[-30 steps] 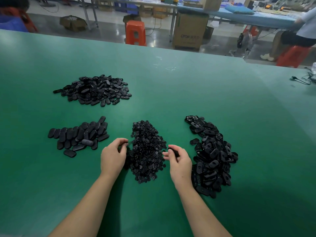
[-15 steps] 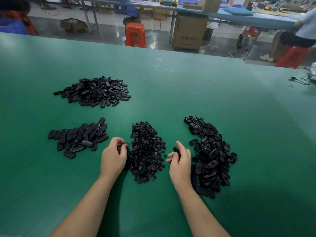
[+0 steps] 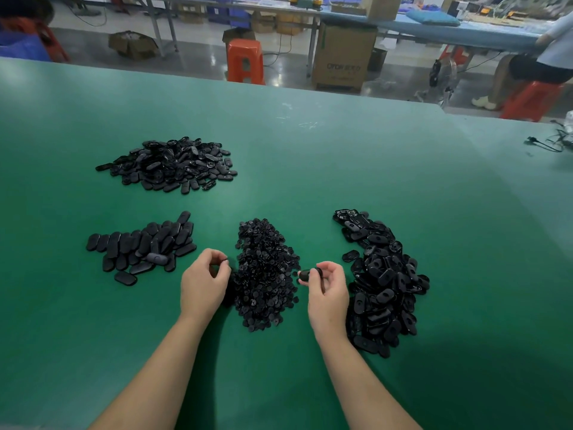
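Grip: right hand (image 3: 328, 293) pinches black oval shell (image 3: 306, 275); left hand (image 3: 201, 283) pinches tiny disc (image 3: 225, 260).

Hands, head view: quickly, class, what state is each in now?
Left hand: pinches a small black round plastic piece.
Right hand: grips a black oval plastic cap.

Only print is a dark logo on the box (image 3: 343, 48) far beyond the fingers (image 3: 336, 271): Latin letters plus characters, too blurred to read surely.

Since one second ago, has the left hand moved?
No. The left hand stays at the left edge of the middle pile, pinching a small black piece.
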{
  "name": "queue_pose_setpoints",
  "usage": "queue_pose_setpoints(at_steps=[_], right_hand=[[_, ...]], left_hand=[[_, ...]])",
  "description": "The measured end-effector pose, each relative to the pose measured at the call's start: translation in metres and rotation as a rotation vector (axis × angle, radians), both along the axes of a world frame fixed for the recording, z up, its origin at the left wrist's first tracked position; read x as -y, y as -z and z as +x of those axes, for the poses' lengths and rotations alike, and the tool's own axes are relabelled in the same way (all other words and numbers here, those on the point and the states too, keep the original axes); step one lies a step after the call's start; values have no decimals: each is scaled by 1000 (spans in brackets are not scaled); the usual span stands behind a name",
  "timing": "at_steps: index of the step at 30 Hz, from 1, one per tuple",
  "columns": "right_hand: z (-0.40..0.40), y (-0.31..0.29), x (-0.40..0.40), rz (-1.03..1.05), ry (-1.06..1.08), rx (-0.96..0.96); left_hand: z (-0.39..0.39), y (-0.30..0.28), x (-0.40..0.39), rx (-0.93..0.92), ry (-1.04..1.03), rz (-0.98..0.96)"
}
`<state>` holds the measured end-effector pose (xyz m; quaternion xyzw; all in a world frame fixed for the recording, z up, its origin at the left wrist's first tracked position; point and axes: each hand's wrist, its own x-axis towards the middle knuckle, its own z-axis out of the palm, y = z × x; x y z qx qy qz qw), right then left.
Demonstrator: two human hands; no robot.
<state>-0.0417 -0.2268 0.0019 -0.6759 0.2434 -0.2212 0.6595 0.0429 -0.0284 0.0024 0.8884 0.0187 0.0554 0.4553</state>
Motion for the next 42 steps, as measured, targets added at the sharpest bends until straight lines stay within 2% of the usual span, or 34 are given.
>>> queue_pose_setpoints(at_steps=[4,9,12,15,19,22,25,30,34,42], right_hand=[[3,2,2,-7,29,-8],[7,5,2,-26,-22,-67],[7,5,2,-31,-20,-67],[6,4,1,-20,-27,-47],[8,4,0,20,-35,-32],[9,4,0,42,-28,-25],[9,6,2,-20,-7,-52],[7,7,5,-189,-6,-105],[8,7,4,-211,-18,-120],[8,8,3,-263,-2,-117]], left_hand=[[0,1,0,-1,-2,-79],[-5,-4,2,14,16,-52],[-7,-9,10,2,-2,-139],[-13,-16,26,-40,111,-172],[-21,-31,53,37,303,-78],[-24,-39,72,100,358,-18],[-25,-42,89,81,389,27],[-27,-42,107,-17,382,77],[-24,-42,110,-84,330,90],[-15,-47,110,-110,379,179]])
